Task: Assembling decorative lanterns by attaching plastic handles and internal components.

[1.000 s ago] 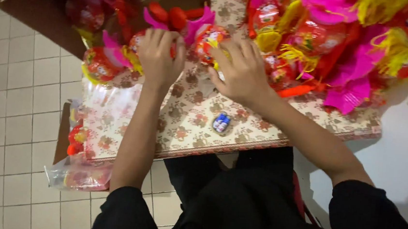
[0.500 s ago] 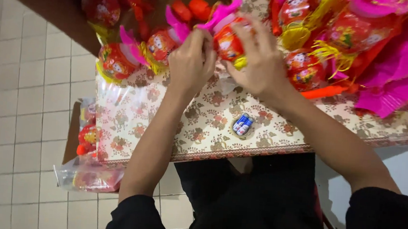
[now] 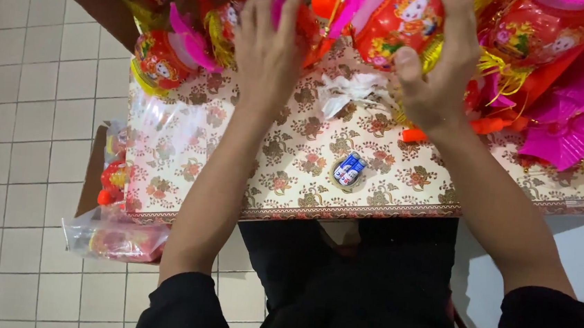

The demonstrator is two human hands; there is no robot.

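Head view, looking down over a table (image 3: 290, 185) covered in a floral-patterned cloth.

Right hand (image 3: 435, 71), at about 1 o'clock in the frame: grip closed round a red and gold paper lantern (image 3: 404, 20) with a pink fin, thumb on its lower edge, fingers curled over the far side. Lantern sits at the far edge of the table, touching the heap behind it.

Left hand (image 3: 270, 44), at about 11 o'clock: fingers spread and laid flat over a second red lantern piece (image 3: 303, 26); grip open, palm down, pressing or steadying rather than clasping. Most of that piece is hidden under the hand.

Between the two hands, on the cloth: a crumpled scrap of white plastic (image 3: 350, 92).

Near the middle of the table, toward 6 o'clock from the hands: a small blue and white packet (image 3: 348, 170), lying apart from everything else.

At 2 to 3 o'clock: a heap of red lanterns with pink and yellow frills (image 3: 562, 88).

At 10 o'clock: one small round lantern (image 3: 160, 60) at the table's corner.

At 8 o'clock, on the tiled floor (image 3: 17, 128): a clear plastic bag of red items (image 3: 116, 237).
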